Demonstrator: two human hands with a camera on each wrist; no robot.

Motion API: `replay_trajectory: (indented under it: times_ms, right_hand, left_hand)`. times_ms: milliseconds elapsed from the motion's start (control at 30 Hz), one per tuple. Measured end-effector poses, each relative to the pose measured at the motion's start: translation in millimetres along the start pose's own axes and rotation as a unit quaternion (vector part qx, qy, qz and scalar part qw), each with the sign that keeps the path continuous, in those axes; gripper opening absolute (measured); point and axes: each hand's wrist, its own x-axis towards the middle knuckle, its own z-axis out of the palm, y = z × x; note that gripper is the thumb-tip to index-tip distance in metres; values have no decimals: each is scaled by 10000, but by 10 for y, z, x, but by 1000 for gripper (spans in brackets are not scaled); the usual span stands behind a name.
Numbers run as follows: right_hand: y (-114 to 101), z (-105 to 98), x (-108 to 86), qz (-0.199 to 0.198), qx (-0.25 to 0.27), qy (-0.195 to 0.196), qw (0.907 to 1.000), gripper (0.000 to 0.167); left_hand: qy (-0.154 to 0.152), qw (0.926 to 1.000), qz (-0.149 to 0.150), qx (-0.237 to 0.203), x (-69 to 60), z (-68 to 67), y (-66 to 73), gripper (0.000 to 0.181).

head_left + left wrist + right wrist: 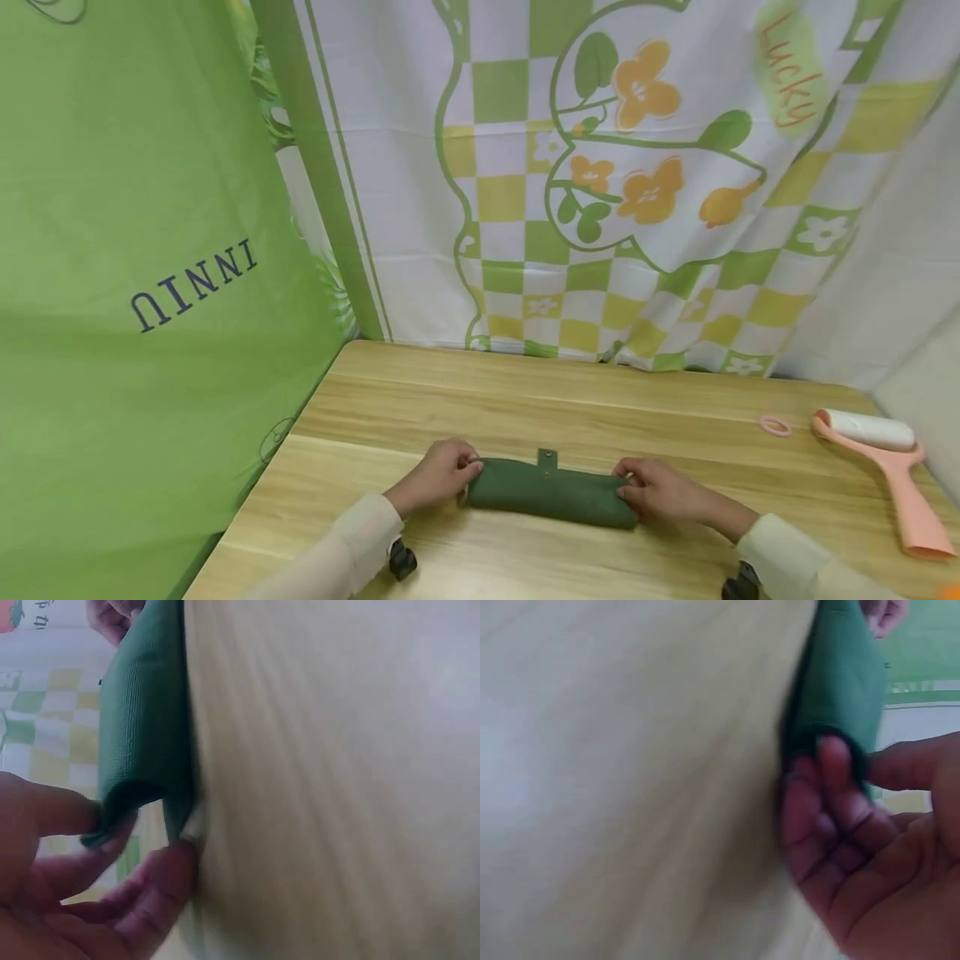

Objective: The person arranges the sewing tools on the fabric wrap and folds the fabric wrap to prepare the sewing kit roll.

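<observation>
A dark green soft folding case (551, 496) lies across the table in front of me, with a short snap tab (547, 458) sticking up from its far edge. At its left end my left hand (441, 477) pinches the edge of the material; the left wrist view shows that end gaping in a fold. My right hand (663, 493) grips the other end. In the right wrist view, the case's end (836, 690) curls round the right fingertips (832, 757), with the thumb outside. Whatever the case may contain is hidden.
On the wooden table (450, 400), a pink lint roller (896, 475) with a white roll lies at the right. Beside it is a small pink ring (775, 426). A patterned curtain (510, 208) hangs behind, and a green cloth (150, 375) hangs along the left.
</observation>
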Motion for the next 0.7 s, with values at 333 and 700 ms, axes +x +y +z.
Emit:
replay_trajectory:
  times_ms: [333,700]
  right_hand:
    - [-183,-3,140,1269,-832,247,9881,18]
    - [-276,31,169,1704,-839,383,9810,13]
  left_hand:
    - [-415,9940,-369,939,255,-15,13,50]
    - [-150,9883,447,1452,270,12,436,32]
